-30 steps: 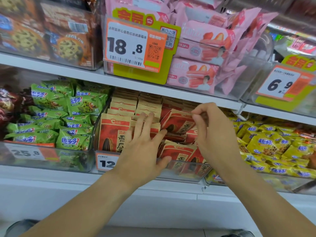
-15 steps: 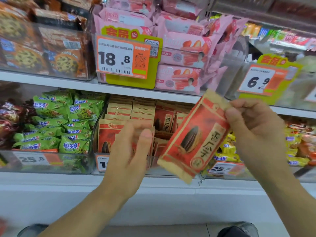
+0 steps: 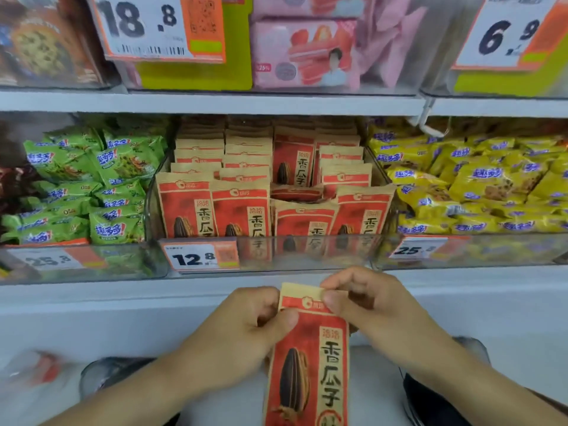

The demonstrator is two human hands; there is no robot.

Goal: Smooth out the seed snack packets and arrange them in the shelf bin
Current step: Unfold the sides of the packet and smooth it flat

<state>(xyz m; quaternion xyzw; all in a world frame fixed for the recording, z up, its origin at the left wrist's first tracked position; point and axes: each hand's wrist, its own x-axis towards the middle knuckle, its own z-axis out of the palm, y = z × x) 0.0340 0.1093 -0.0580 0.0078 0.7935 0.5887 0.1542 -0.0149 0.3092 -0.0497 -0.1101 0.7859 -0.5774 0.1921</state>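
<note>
One red-and-tan seed packet is held upright below the shelf bin, its bottom cut off by the frame edge. The left hand pinches its upper left edge, the right hand pinches its top right corner. Four packets stand across the bin's front row; those behind overlap too much to count

Packet: red and kraft-brown, black sunflower seed printed on its front, black characters beside it. Upright, face toward the camera, at 6 o'clock below the shelf.

Bin: clear-fronted, at 12 o'clock from the packet. Matching packets stand upright in rows inside; one lies flat mid-bin.
</note>
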